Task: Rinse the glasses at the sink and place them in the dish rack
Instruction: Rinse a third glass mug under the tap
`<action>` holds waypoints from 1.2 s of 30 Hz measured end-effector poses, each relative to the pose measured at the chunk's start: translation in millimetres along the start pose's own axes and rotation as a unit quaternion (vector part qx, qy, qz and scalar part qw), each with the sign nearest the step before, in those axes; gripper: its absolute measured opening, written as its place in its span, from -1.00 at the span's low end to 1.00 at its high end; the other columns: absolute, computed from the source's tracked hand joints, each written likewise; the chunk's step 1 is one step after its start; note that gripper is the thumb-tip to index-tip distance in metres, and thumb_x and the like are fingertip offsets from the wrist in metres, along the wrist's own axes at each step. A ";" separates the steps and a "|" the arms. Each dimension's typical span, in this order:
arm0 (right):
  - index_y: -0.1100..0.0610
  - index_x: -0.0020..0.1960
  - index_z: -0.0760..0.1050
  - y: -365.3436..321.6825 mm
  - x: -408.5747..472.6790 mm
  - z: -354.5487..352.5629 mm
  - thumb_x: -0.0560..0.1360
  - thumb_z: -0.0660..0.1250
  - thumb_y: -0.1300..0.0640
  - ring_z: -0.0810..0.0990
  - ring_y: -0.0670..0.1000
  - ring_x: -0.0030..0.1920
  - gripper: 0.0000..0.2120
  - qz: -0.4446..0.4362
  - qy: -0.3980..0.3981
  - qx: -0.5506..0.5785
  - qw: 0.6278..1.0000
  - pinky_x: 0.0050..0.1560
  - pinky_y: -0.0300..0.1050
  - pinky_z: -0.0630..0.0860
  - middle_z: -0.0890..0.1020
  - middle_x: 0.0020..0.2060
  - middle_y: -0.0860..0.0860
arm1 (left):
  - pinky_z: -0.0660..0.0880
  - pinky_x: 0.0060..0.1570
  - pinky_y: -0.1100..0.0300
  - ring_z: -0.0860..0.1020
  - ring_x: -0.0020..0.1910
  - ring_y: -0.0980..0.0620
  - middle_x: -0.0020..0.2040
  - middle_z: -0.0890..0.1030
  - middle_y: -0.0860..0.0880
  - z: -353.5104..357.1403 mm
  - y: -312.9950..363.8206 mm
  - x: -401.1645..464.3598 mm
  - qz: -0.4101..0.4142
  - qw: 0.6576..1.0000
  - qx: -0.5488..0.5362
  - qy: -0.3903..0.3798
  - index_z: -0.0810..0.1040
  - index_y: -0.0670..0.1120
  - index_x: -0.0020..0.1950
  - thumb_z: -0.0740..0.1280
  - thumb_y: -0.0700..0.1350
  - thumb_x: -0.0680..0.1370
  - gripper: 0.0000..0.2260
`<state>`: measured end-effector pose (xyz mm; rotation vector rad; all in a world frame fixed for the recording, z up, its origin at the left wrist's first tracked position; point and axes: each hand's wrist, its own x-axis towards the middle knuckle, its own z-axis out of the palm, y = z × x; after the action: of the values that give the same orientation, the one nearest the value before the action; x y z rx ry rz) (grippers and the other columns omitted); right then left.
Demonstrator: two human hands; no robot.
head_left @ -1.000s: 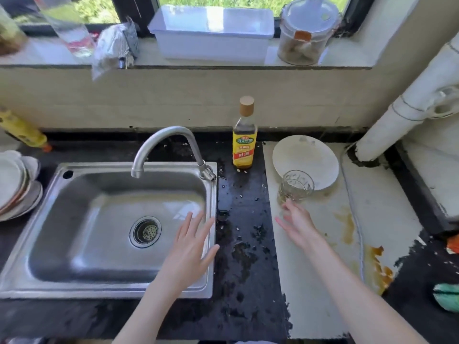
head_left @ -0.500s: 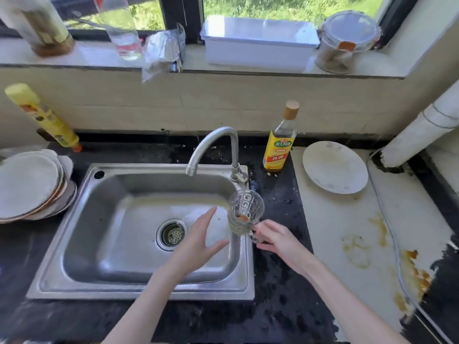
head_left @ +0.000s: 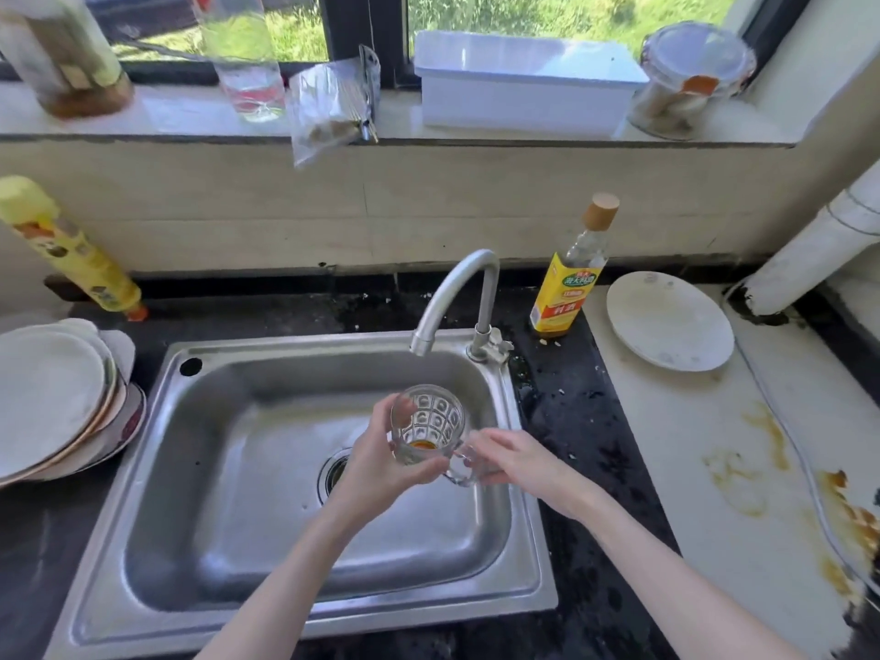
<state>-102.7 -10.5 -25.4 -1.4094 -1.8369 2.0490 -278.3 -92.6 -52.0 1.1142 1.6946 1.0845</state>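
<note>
A clear patterned glass mug [head_left: 428, 423] with a little orange-brown liquid at its bottom hangs upright over the steel sink [head_left: 228, 469], below and in front of the faucet spout [head_left: 424, 345]. My left hand [head_left: 381, 462] wraps around the mug's body from the left and underneath. My right hand [head_left: 514, 457] pinches the mug's handle on the right side. No water runs from the faucet. No dish rack is in view.
Stacked plates [head_left: 52, 393] sit left of the sink, with a yellow bottle [head_left: 66, 250] behind them. A cooking-wine bottle [head_left: 571, 278] and a white plate [head_left: 666, 321] stand on the right counter. Jars, a bag and a white tub [head_left: 524, 83] line the windowsill.
My right hand picked the mug up from the right counter by the plate and carried it left over the sink. My left hand closed around its body.
</note>
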 end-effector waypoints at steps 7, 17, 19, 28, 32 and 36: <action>0.15 0.47 0.21 -26.3 48.0 -49.9 0.60 0.16 0.09 0.29 0.06 0.41 -0.54 -0.055 0.303 -0.202 0.930 0.37 -0.03 0.25 0.32 0.42 0.09 | 0.45 0.19 0.10 0.45 0.22 0.20 0.19 0.47 0.21 0.9 -16.4 17.9 -0.035 0.999 0.014 0.011 0.28 0.29 0.13 0.50 0.18 0.11 -0.34; 0.11 0.40 0.36 -20.8 75.3 -43.2 0.61 0.15 0.12 0.27 0.05 0.44 -0.63 -0.081 0.296 -0.246 0.919 0.31 -0.12 0.26 0.42 0.37 0.07 | 0.45 0.17 0.10 0.46 0.18 0.21 0.16 0.48 0.22 -5.0 -24.9 33.8 -0.032 0.998 0.052 0.014 0.29 0.27 0.13 0.55 0.06 0.17 -0.35; 0.10 0.42 0.33 -13.2 76.7 -37.8 0.60 0.16 0.12 0.16 0.00 0.49 -0.61 -0.109 0.289 -0.281 0.909 0.36 -0.16 0.20 0.37 0.42 0.03 | 0.44 0.12 0.25 0.46 0.15 0.25 0.13 0.46 0.29 -5.9 -26.2 34.6 -0.033 0.998 0.057 0.015 0.28 0.29 0.11 0.59 -0.04 0.22 -0.36; 0.31 0.34 0.40 23.2 95.7 -14.1 0.48 0.35 0.08 0.30 0.17 0.43 -0.49 -0.057 0.203 -0.594 0.776 0.41 0.13 0.18 0.44 0.34 0.20 | 0.31 -0.11 0.59 0.43 0.06 0.45 0.08 0.46 0.32 -6.8 -20.4 33.4 -0.034 0.997 0.063 0.023 0.27 0.25 0.11 0.58 -0.10 0.25 -0.37; 0.27 0.52 -0.04 21.1 97.3 -11.5 0.64 0.01 0.05 -0.14 0.10 0.53 -0.45 -0.048 0.179 -0.609 0.771 0.48 0.01 -0.22 -0.02 0.53 0.15 | 0.30 -0.14 0.61 0.49 0.02 0.33 0.08 0.47 0.31 -8.5 -21.1 31.1 -0.043 0.996 0.069 0.030 0.26 0.24 0.14 0.59 -0.09 0.24 -0.34; 0.25 0.53 -0.08 18.8 93.7 -10.5 0.64 0.00 0.05 -0.18 0.08 0.53 -0.45 -0.041 0.174 -0.598 0.781 0.48 -0.02 -0.26 -0.06 0.53 0.13 | 0.30 -0.16 0.60 0.44 -0.02 0.49 0.03 0.49 0.30 -6.9 -23.2 29.8 -0.033 0.997 0.059 0.033 0.26 0.27 0.08 0.59 -0.10 0.24 -0.36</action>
<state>-141.2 45.8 -93.2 -1.5749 -2.9853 0.2806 -298.5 -71.4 -76.8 1.0995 1.8544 0.9999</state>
